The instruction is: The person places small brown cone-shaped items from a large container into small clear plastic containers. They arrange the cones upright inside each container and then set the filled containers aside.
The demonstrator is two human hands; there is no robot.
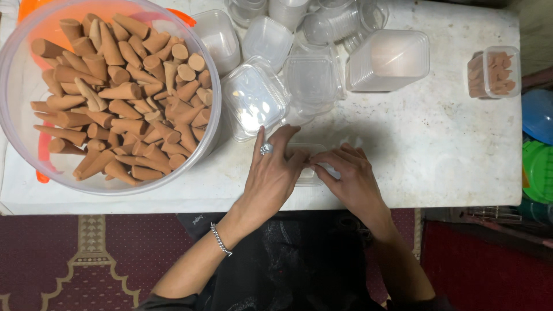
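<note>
While both hands (311, 170) press clear box (308, 175), cone tub (214, 86) sits left.

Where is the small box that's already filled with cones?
The filled box sits at the table's far right edge in the head view, right of the stack of empty clear containers.

Clear box (311, 175) mostly under hands
</note>
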